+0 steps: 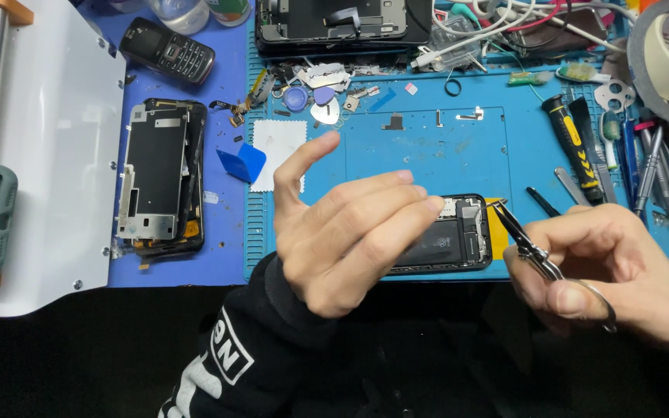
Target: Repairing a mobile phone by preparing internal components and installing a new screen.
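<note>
My left hand (342, 232) is raised above the blue mat, palm toward me, fingers apart and holding nothing. It hides the left part of an opened black phone (458, 236) lying on the mat with its insides showing. My right hand (621, 271) grips a pair of metal tweezers (526, 241). The tweezers' dark tips point up-left to the phone's upper right corner, by a yellow strip.
A blue work mat (427, 147) carries small metal parts, picks and a white cloth (279, 147). A disassembled phone frame (160, 178) and a keypad phone (168, 50) lie at the left. Screwdrivers, tools and tape rolls crowd the right side. A white machine (48, 155) stands far left.
</note>
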